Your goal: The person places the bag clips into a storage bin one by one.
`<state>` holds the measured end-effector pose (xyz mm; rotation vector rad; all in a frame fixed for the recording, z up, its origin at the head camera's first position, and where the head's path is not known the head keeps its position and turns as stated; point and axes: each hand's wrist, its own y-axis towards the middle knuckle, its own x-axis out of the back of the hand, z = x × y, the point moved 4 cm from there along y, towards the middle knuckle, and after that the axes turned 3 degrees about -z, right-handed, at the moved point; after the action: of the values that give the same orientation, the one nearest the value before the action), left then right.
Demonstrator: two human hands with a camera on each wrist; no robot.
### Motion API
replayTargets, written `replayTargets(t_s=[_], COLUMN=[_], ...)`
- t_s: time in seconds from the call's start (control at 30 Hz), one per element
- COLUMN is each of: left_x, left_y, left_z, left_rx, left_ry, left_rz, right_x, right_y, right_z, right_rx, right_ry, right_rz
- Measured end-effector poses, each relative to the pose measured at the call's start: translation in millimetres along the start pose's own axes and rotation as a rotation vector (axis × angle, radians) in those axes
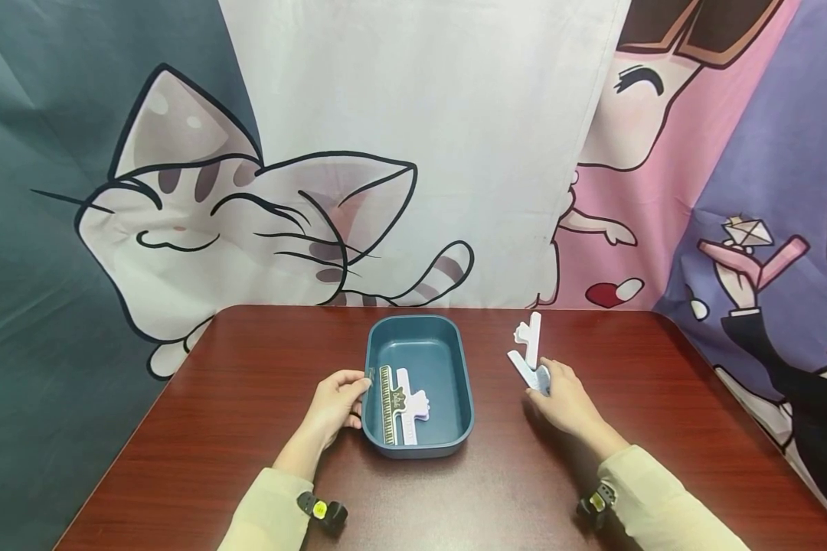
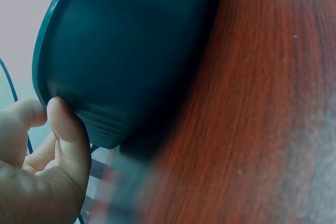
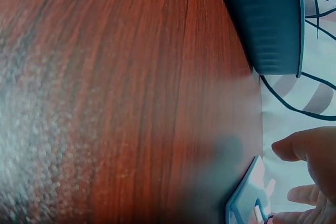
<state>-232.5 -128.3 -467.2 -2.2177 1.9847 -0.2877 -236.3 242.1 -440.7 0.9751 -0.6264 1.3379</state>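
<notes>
the left hand [image 1: 335,404] is curled on the near left rim of the blue tray [image 1: 455,360], thumb and fingers pinching its wall, as the left wrist view shows from below. the right hand [image 1: 567,398] grips the lower end of a white clip [image 1: 529,353] and holds it just above the tabletop [image 1: 234,398], to the right of the tray and apart from it.

the step in hand looks like moving clips into the tray: a second white clip [image 1: 411,404] already lies inside beside a dark ruler [image 1: 387,405], so the work seems partly done. the next move would call for carrying the held clip leftward over the rim and lowering it onto the bare floor of the tray while the left hand steadies it.

the held clip stands near upright, its long axis vertical, the shaped end pointing up and away from the person. the clip and ruler in the tray lie flat, long axes running near to far.
</notes>
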Motion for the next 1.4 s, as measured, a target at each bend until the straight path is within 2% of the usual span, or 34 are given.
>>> replayTargets(t_s=[0.83, 1.1, 1.4], left_x=[-0.4, -0.5, -0.2], left_y=[-2.4, -3.2, -3.6], left_z=[-2.5, -3.1, -3.7], left_rx=[-0.002, -0.001, -0.007], left_ry=[-0.005, -0.005, -0.003], left_rz=[0.016, 0.029, 0.021], right_x=[-4, -3, 1], right_y=[3, 4, 3], right_z=[-13, -17, -16], right_rx=[-0.071, -0.094, -0.099], right_ry=[-0.063, -0.090, -0.056], right_rz=[0.053, 0.037, 0.003])
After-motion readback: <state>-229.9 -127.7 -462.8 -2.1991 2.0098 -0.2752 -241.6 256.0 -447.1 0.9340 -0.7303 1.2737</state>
